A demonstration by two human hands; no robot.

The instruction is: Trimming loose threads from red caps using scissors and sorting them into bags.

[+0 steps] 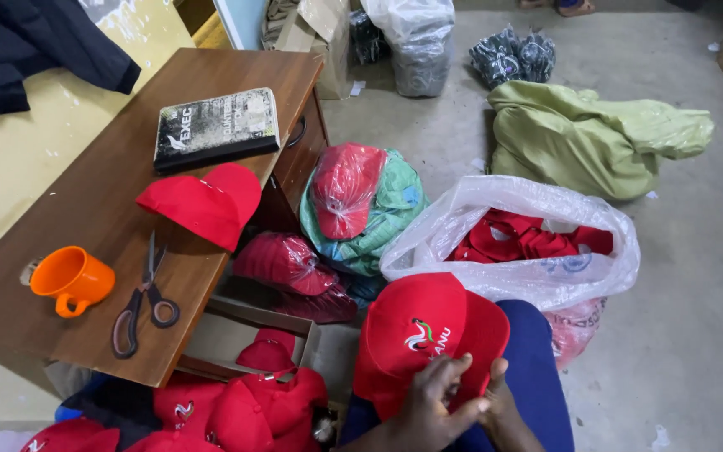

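I see both hands low in the near middle of the scene, working on a red fabric cap with a small embroidered emblem that rests on a lap in dark blue trousers. The left hand grasps the near edge of that cap, fingers curled over the fabric. The right hand sits just beside it, touching the same edge, thumb up against the cloth; I take it as pinching the cap too, though most of that hand is hidden.

Just beyond the cap, a clear plastic bag stands open with more red caps inside. Left of it lies a green-and-red bundle of wrapped caps, and nearer, two dark red plastic-wrapped packs.

On the left stands a brown wooden desk. On it lie a flat red cap, a dark hardcover book, steel scissors with dark handles and an orange plastic mug near the desk's near-left edge. Below the desk's near end, an open cardboard box and a heap of red caps lie on the floor.

Far right, an olive green cloth sack lies on the grey concrete floor.
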